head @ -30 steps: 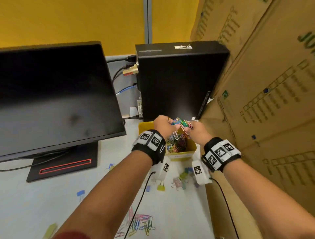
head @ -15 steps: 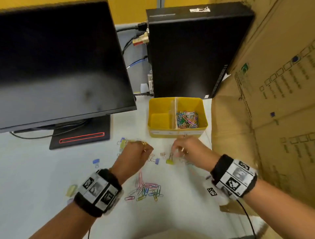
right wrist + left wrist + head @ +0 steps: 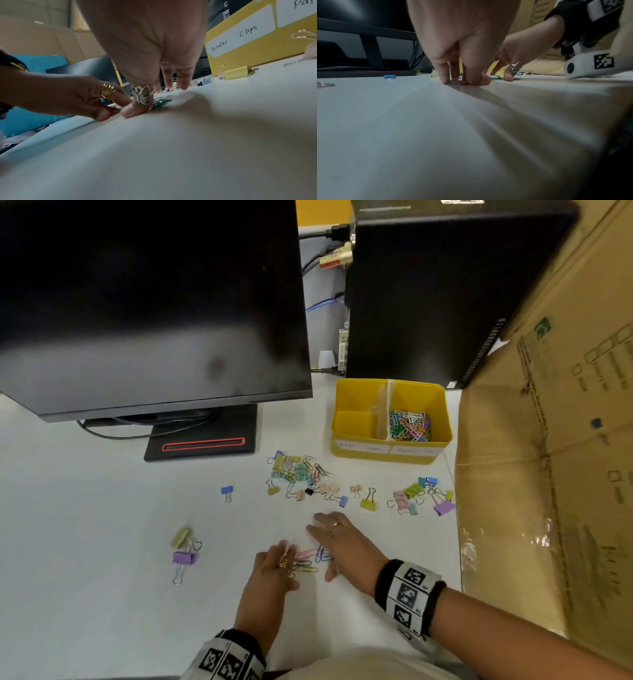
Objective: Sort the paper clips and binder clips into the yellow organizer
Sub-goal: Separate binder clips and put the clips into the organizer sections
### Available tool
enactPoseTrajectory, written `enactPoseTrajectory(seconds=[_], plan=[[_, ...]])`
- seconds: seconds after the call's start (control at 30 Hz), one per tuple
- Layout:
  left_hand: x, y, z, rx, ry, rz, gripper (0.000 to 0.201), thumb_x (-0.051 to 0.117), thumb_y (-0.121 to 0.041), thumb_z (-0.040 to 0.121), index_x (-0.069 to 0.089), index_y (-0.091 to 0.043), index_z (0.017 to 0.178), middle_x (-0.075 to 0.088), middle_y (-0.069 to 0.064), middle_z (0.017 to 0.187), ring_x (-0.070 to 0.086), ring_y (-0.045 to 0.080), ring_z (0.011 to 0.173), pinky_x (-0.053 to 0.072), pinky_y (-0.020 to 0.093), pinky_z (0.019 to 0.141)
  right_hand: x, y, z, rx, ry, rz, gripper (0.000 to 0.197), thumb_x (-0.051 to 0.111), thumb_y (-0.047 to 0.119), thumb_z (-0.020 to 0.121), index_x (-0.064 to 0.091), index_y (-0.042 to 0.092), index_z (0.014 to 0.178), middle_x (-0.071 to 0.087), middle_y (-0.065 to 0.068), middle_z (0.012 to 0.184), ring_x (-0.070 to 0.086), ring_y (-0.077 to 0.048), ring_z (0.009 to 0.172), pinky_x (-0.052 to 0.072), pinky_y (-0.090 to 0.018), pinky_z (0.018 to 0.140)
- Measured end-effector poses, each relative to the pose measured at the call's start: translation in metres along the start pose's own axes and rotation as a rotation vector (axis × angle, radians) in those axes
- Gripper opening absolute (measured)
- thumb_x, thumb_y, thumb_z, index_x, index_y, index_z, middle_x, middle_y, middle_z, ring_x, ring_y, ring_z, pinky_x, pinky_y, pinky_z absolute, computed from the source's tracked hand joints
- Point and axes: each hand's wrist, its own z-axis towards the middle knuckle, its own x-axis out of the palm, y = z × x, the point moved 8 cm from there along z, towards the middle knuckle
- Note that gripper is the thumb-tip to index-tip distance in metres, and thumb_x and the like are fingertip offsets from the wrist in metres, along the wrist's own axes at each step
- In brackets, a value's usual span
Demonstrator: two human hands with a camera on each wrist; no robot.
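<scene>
Fingers (image 3: 440, 65) of the left hand (image 3: 270, 577) pinch paper clips (image 3: 308, 558) low in the middle, the right hand (image 3: 346, 546) lies flat and spread beside them, so best bunch them gently before lifting to the yellow organizer (image 3: 387, 457) above.

Yellow organizer (image 3: 376, 459), white labels (image 3: 359, 446). Multicoloured paper clips (image 3: 409, 426) inside organizer. Pastel yellow, pink, blue, purple binder clips (image 3: 298, 474) before organizer. White desk (image 3: 85, 525). Black wristband (image 3: 409, 594), checkered tags.
</scene>
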Motion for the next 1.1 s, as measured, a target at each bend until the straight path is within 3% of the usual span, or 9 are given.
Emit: enactPoseTrajectory(seconds=[0.1, 0.2, 0.33, 0.4, 0.63, 0.77, 0.9, 0.97, 1.1], plan=[[0.001, 0.003, 0.0, -0.063, -0.043, 0.008, 0.052, 0.054, -0.004, 0.086, 0.043, -0.015, 0.135, 0.04, 0.002, 0.145, 0.037, 0.02, 0.125, 0.043, 0.018, 0.096, 0.006, 0.001, 0.0, -0.031, 0.09, -0.076, 0.065, 0.055, 0.001, 0.084, 0.027, 0.013, 0.142, 0.011, -0.01, 0.156, 0.006, -0.024, 0.144, 0.022, -0.037, 0.117], [0.004, 0.004, -0.004, -0.084, -0.06, 0.062, 0.048, 0.059, -0.004, 0.083, 0.052, -0.016, 0.129, 0.047, 0.002, 0.139, 0.044, 0.02, 0.121, 0.043, 0.015, 0.088, 0.008, 0.002, -0.003, -0.029, 0.087, -0.139, 0.049, 0.045, 0.001, 0.09, 0.035, 0.009, 0.138, 0.019, -0.012, 0.155, 0.022, -0.025, 0.14, 0.028, -0.037, 0.113], [0.003, 0.0, -0.004, -0.038, 0.019, 0.206, 0.054, 0.093, -0.012, 0.035, 0.075, -0.021, 0.084, 0.074, -0.005, 0.087, 0.066, 0.013, 0.071, 0.046, 0.009, 0.047, 0.011, 0.003, 0.005, -0.014, 0.041, -0.198, 0.036, 0.033, -0.002, 0.092, 0.049, 0.004, 0.125, 0.043, -0.015, 0.141, 0.038, -0.027, 0.125, 0.035, -0.037, 0.102], [0.0, 0.001, -0.002, -0.01, -0.015, 0.28, 0.049, 0.093, -0.013, 0.03, 0.074, -0.024, 0.074, 0.071, -0.008, 0.071, 0.063, 0.011, 0.06, 0.045, 0.011, 0.042, 0.01, 0.0, 0.011, 0.0, 0.009, -0.192, 0.035, 0.034, -0.004, 0.091, 0.054, 0.002, 0.119, 0.052, -0.017, 0.131, 0.043, -0.028, 0.119, 0.039, -0.037, 0.097], [-0.013, -0.003, 0.015, -0.114, -0.039, 0.224, 0.022, 0.044, -0.003, 0.092, 0.053, -0.012, 0.11, 0.053, 0.006, 0.113, 0.05, 0.021, 0.103, 0.047, 0.024, 0.079, -0.002, 0.002, 0.014, -0.111, -0.176, -0.146, 0.021, 0.063, -0.014, 0.065, 0.07, -0.002, 0.081, 0.068, -0.022, 0.079, 0.066, -0.034, 0.078, 0.054, -0.032, 0.062], [-0.013, -0.002, 0.023, -0.125, -0.047, 0.249, 0.036, 0.035, 0.002, 0.093, 0.037, -0.008, 0.128, 0.043, 0.01, 0.124, 0.043, 0.022, 0.111, 0.047, 0.027, 0.089, -0.019, -0.031, 0.009, 0.043, -0.227, 0.108, 0.022, 0.053, -0.007, 0.081, 0.071, -0.002, 0.091, 0.069, -0.024, 0.094, 0.063, -0.03, 0.09, 0.049, -0.029, 0.082], [-0.02, 0.001, 0.038, -0.114, 0.036, 0.131, 0.044, 0.038, 0.002, 0.091, 0.043, -0.019, 0.129, 0.05, 0.008, 0.117, 0.049, 0.023, 0.107, 0.048, 0.028, 0.09, -0.058, -0.065, -0.019, 0.208, -0.505, 0.571, 0.013, 0.068, -0.005, 0.074, 0.073, 0.001, 0.085, 0.071, -0.01, 0.08, 0.059, 0.004, 0.062, 0.044, -0.002, 0.067], [-0.037, -0.015, 0.048, -0.071, 0.04, 0.076, 0.021, 0.038, -0.005, 0.095, 0.054, -0.01, 0.109, 0.056, 0.01, 0.107, 0.056, 0.027, 0.104, 0.047, 0.027, 0.086, -0.08, -0.078, -0.034, 0.261, -0.607, 0.743, 0.016, 0.07, -0.005, 0.073, 0.072, 0.002, 0.087, 0.068, -0.003, 0.075, 0.058, 0.009, 0.054, 0.048, -0.008, 0.063], [-0.097, -0.099, 0.082, 0.09, -0.013, -0.085, 0.029, 0.036, 0.003, 0.095, 0.058, 0.003, 0.114, 0.061, 0.019, 0.115, 0.055, 0.03, 0.111, 0.035, 0.009, 0.071, -0.158, -0.102, -0.064, 0.31, -0.855, 0.77, 0.015, 0.067, -0.002, 0.076, 0.07, -0.003, 0.09, 0.067, -0.003, 0.078, 0.059, -0.005, 0.064, 0.051, -0.021, 0.071]])
